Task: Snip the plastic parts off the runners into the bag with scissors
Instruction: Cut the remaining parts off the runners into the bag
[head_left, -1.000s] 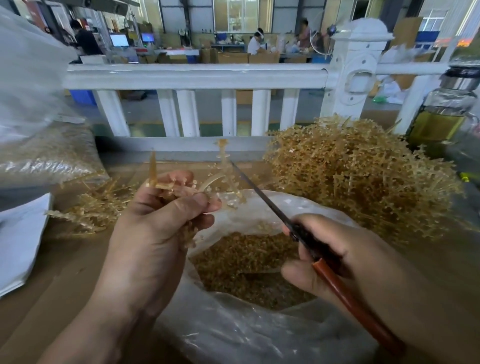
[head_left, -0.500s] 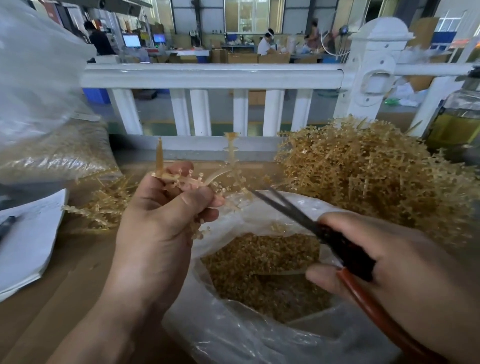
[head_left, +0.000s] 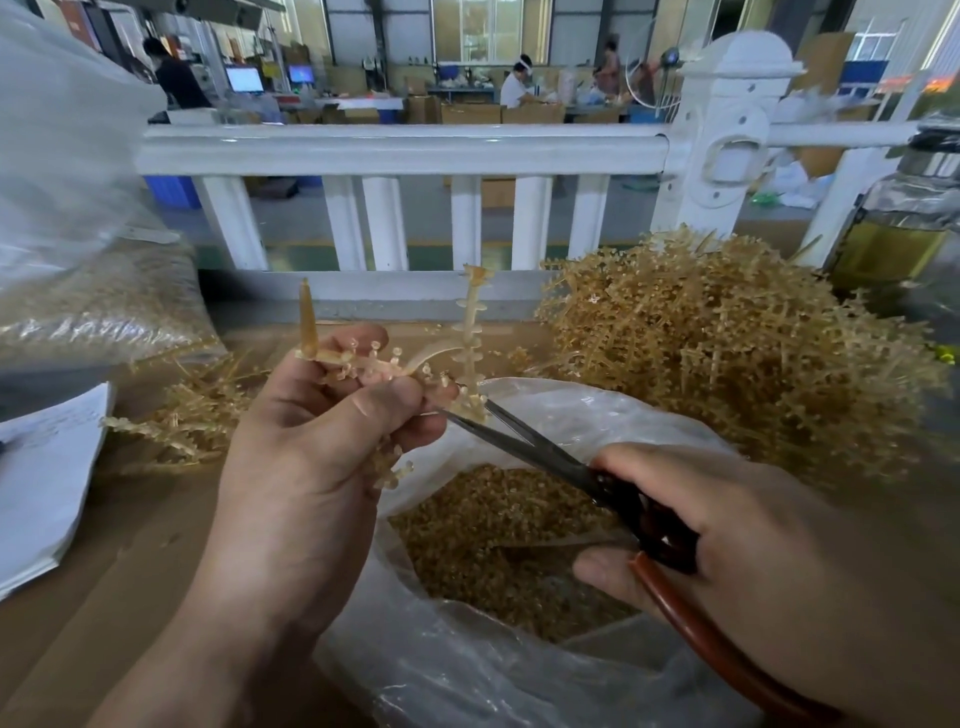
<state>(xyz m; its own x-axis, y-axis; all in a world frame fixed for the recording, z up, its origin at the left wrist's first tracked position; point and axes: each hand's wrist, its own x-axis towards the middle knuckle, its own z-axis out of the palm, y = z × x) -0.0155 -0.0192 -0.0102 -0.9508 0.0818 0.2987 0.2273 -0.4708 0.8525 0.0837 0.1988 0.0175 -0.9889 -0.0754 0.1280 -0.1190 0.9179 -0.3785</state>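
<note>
So the brown desk (head_left: 130, 561) has a huge tangled heap of tan plastic runners (head_left: 727, 353) at the far right. I'd guess that's the supply, parked within easy reach of the cutting hand. The clear plastic bag (head_left: 597, 410) sits open, near and centre, right under the work, so whatever gets cut should just drop in. There's a layer of small tan snipped parts (head_left: 493, 530) in it.

Left hand (head_left: 311, 467) has its grip closed round one pale tan branched runner (head_left: 470, 332), thumb pressing it against the fingers, one branch sticking up. Right hand (head_left: 753, 545) has its grip wrapped round the red-brown handles of the dark-bladed scissors (head_left: 545, 457).

Blades are slightly apart and meet the runner just right of the left thumb tip, over the bag's far rim. So the bit being cut pokes out past the grip, not inside it, and the fingers are clear of the blades.
</note>
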